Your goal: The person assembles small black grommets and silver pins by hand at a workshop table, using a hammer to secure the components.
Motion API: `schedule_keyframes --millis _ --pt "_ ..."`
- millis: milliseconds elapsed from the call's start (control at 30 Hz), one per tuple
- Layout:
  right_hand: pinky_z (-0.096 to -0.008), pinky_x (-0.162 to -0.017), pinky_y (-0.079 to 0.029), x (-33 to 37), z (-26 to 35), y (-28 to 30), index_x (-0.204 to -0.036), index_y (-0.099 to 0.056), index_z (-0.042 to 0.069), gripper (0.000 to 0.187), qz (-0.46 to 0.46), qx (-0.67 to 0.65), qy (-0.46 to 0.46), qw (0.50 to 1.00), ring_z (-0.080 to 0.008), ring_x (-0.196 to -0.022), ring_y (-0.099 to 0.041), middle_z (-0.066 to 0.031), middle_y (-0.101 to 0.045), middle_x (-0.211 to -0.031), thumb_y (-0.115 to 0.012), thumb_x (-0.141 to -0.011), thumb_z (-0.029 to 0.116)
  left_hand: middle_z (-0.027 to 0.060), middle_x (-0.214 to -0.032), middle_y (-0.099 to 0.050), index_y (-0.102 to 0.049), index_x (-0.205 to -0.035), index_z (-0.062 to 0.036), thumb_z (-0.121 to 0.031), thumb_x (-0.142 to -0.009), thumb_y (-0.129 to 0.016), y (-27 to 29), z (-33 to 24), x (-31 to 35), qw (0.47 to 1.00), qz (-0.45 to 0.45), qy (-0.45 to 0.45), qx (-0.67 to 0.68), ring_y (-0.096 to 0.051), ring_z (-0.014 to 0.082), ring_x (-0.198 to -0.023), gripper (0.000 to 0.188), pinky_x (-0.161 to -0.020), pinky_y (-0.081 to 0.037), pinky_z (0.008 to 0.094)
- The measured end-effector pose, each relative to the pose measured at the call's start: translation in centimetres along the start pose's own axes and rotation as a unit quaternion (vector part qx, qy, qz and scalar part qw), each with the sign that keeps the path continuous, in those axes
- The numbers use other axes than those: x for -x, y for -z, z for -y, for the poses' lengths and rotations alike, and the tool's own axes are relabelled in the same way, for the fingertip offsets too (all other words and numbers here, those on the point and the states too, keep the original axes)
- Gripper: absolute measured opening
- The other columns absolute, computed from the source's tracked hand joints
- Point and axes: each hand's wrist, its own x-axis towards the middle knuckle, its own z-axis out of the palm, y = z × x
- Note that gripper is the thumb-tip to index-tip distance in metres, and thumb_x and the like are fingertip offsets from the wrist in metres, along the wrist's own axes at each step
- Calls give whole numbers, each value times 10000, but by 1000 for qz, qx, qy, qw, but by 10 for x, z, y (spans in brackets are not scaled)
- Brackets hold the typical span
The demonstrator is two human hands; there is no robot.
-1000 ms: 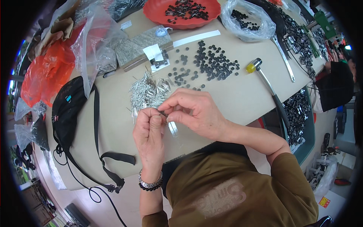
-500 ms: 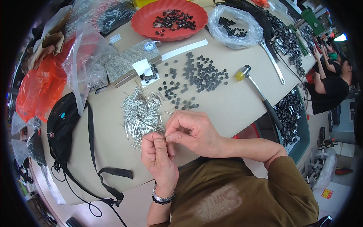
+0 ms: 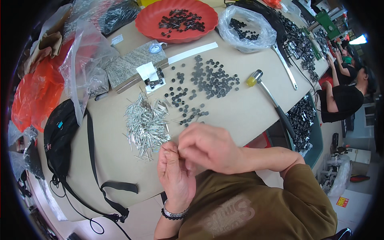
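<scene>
In front of my body my two hands meet, fingertip to fingertip, over the near part of the table. My left hand (image 3: 175,172) is closed, its thumb pressed against the fingers. From the right comes my right hand (image 3: 214,147), pinched and smeared by motion; whatever small thing the fingers hold is hidden. Just beyond the left hand lies a heap of thin silvery metal pins (image 3: 147,126). Small round black caps (image 3: 214,80) are scattered past it, toward the middle. A red scalloped plate (image 3: 146,24) at the far side carries black-headed pins (image 3: 182,21).
A clear bag of black caps (image 3: 248,30) stands far right, near a wrench (image 3: 286,68). A hammer (image 3: 272,96) lies at the right edge above a bin of black parts (image 3: 304,120). Left are a stone block (image 3: 134,64), plastic bags (image 3: 36,96) and a black pouch (image 3: 62,136). People (image 3: 344,96) sit at right.
My right hand has shifted slightly down and to the right and is now blurred. The left hand has turned a little and moved right, and the hands still meet at the fingertips.
</scene>
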Motion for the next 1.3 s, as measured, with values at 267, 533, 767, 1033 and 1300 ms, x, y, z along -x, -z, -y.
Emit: schedule_keyframes --millis 267,533,767,1033,1300 --pt "-251 -651 -497 -23 0 32 -981 -647 31 52 97 -99 -212 968 -97 -841 -612 -44 -644 -961 -669 -940 7 5 -896 -550 -511 -1049 -112 -330 -1107 -495 0 -4 -9 1000 1 24 3 -523 97 -703 225 -562 -380 231" --pt "-248 -670 -494 -19 0 24 -942 -658 18 80 107 -111 -109 982 -160 -815 -619 -73 -640 -971 -710 -887 -9 40 -914 -611 -548 -1141 -63 -302 -1120 -450 -3 -7 -16 989 29 77 122 -580 136 -735 259 -541 -431 238" --pt "-220 -614 -481 -46 -28 44 -968 -622 12 86 1 -161 -208 965 -35 -692 -573 8 -643 -802 -678 -906 35 48 -839 -566 -492 -1020 -88 -281 -1117 -465 10 -10 -4 999 34 -4 -36 -472 104 -624 218 -508 -335 226" --pt "-295 -767 -481 -69 -79 46 -858 -712 64 96 93 60 -23 994 -182 -898 -610 -21 -622 -941 -783 -798 39 44 -778 -534 -468 -1016 -48 -190 -1108 -484 42 9 10 940 -11 -213 -267 -428 79 -581 170 -517 -342 203" --pt "-342 -789 -515 -69 -90 35 -835 -748 104 115 74 150 42 985 -207 -997 -579 -7 -554 -962 -827 -754 122 48 -764 -531 -471 -1021 -43 -178 -1104 -490 45 11 7 921 6 -257 -292 -413 78 -573 160 -507 -331 207"
